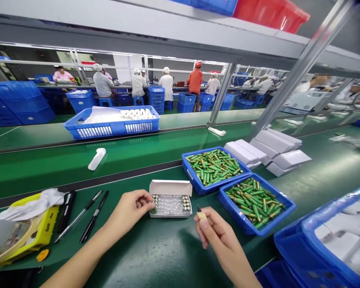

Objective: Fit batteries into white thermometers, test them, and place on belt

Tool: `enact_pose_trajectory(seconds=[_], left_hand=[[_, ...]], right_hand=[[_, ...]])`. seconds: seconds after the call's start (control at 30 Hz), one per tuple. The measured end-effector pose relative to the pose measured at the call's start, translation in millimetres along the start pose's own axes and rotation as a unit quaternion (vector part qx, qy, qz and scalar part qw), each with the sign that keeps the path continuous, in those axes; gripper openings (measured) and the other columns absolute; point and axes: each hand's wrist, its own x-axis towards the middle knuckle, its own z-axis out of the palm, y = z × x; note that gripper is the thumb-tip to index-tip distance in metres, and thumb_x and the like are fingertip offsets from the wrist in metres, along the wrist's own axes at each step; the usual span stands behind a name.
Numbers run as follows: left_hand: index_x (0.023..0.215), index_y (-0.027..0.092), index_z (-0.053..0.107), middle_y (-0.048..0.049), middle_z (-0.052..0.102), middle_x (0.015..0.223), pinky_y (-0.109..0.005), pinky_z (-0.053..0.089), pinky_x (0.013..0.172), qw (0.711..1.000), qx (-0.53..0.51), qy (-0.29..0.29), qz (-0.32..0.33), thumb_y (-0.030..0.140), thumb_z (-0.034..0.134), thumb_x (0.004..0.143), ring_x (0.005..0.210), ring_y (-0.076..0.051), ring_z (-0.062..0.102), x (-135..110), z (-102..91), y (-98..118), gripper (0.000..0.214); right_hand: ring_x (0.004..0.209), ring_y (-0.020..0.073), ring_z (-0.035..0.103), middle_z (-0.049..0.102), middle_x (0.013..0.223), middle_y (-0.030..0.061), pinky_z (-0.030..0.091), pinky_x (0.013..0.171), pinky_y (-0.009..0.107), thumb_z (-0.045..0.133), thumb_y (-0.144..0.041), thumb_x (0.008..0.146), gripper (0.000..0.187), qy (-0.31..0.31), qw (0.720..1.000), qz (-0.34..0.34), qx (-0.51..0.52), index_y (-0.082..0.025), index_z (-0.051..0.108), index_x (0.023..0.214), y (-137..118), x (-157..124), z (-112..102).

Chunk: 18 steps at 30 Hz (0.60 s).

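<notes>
While your right hand pinches a dark-tipped yellowish piece between thumb and fingers, the open white box lies just left; your left hand, fingertips nearly together at the box's left end, grip unclear; beyond rightward, two blue trays, green cylinders inside.

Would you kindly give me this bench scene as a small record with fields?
Left hand: fingertips at the left end of the open white box; exact contact unclear
Right hand: holds a small pale piece with a dark tip
Box contents: clear plastic, shiny round metal ends at left and right
Right of box: two blue trays of green cylinders
Left of box: two pens, black marker, yellow container
Background: several people beyond the green belt
</notes>
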Motion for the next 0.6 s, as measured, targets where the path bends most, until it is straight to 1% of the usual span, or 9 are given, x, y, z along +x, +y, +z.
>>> enact_pose_trajectory(seconds=[0.07,0.1,0.17,0.23,0.3,0.37,0.43,0.6], left_hand=[[0.084,0.016,0.068,-0.0033,0.064,0.069,-0.026,0.046,0.058,0.996,-0.08,0.041,-0.001,0.033,0.071,0.07,0.062,-0.016,0.058,-6,1.7,8,0.022],[0.091,0.016,0.068,-0.0039,0.066,0.072,-0.026,0.048,0.059,0.99,-0.131,0.049,0.001,0.034,0.072,0.07,0.063,-0.015,0.059,-9,3.5,12,0.028],[0.099,0.014,0.069,-0.0049,0.068,0.074,-0.027,0.053,0.062,0.974,-0.224,0.039,-0.004,0.036,0.073,0.071,0.064,-0.015,0.062,-15,8.1,19,0.037],[0.097,0.013,0.07,-0.0056,0.071,0.072,-0.025,0.054,0.063,0.957,-0.29,0.024,-0.018,0.036,0.074,0.07,0.064,-0.015,0.065,-21,12.7,25,0.036],[0.091,0.013,0.072,-0.0054,0.072,0.072,-0.022,0.055,0.062,0.94,-0.339,0.01,-0.03,0.034,0.078,0.067,0.064,-0.014,0.066,-25,16.3,28,0.032],[0.087,0.013,0.073,-0.0046,0.073,0.071,-0.02,0.054,0.06,0.927,-0.373,-0.007,-0.038,0.029,0.082,0.062,0.06,-0.012,0.066,-28,18.9,30,0.031],[0.083,0.012,0.074,-0.0042,0.073,0.068,-0.018,0.054,0.059,0.92,-0.388,-0.021,-0.044,0.025,0.084,0.058,0.058,-0.011,0.065,-29,21.1,31,0.029],[0.075,0.012,0.073,-0.0044,0.073,0.066,-0.018,0.055,0.061,0.917,-0.393,-0.026,-0.059,0.016,0.086,0.053,0.059,-0.011,0.067,-32,26.6,31,0.026]], right_hand=[[0.054,0.0097,0.032,0.034,0.062,-0.0049,0.026,0.05,0.023,0.043,-0.051,0.093,0.035,-0.024,0.999,-0.015,-0.038,-0.018,0.054,0.088,-3,0,7],[0.055,0.0098,0.031,0.034,0.062,-0.0047,0.025,0.051,0.023,0.042,-0.05,0.094,0.034,-0.039,0.997,-0.023,-0.061,-0.018,0.054,0.087,-4,1,11],[0.056,0.0098,0.03,0.034,0.063,-0.0046,0.023,0.051,0.024,0.042,-0.048,0.094,0.034,-0.071,0.992,-0.032,-0.096,-0.018,0.053,0.082,-7,3,20],[0.055,0.0094,0.028,0.032,0.061,-0.0051,0.022,0.051,0.024,0.042,-0.045,0.094,0.033,-0.095,0.989,-0.035,-0.111,-0.018,0.05,0.077,-8,5,28],[0.055,0.0091,0.027,0.031,0.061,-0.0055,0.02,0.05,0.024,0.041,-0.043,0.095,0.033,-0.102,0.987,-0.035,-0.115,-0.018,0.046,0.074,-6,7,34],[0.056,0.0093,0.027,0.032,0.062,-0.0051,0.021,0.051,0.024,0.041,-0.043,0.095,0.033,-0.101,0.988,-0.038,-0.113,-0.018,0.046,0.074,-4,7,36],[0.056,0.0094,0.028,0.033,0.063,-0.0048,0.021,0.051,0.024,0.041,-0.043,0.095,0.032,-0.098,0.989,-0.036,-0.104,-0.018,0.049,0.077,-2,7,37],[0.056,0.0093,0.028,0.034,0.063,-0.0045,0.021,0.051,0.024,0.042,-0.046,0.094,0.036,-0.074,0.993,-0.02,-0.087,-0.016,0.052,0.077,-3,6,34]])
